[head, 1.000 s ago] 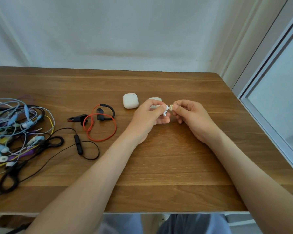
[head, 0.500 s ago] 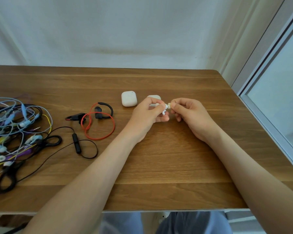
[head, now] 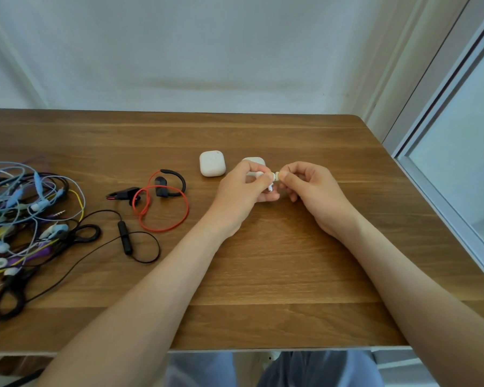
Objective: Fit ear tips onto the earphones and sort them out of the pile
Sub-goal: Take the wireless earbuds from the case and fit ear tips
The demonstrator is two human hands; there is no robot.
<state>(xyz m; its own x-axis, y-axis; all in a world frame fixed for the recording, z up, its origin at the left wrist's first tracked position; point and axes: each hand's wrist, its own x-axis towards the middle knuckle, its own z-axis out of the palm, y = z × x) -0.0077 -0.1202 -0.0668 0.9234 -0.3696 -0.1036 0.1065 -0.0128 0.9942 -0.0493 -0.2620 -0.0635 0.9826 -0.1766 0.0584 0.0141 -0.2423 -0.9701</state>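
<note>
Two pinch grips: left hand on earbud, right hand on tip. Tip likely soft, light; hold its skirt.

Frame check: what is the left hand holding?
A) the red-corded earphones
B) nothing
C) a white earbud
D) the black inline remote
C: the left hand pinches a white earbud, while the right hand holds a small ear tip against its end.

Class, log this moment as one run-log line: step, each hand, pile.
step: fitting ear tip | left hand: grips white earbud | right hand: pinches ear tip against earbud | pile: tangled wired earphones, untouched
</note>
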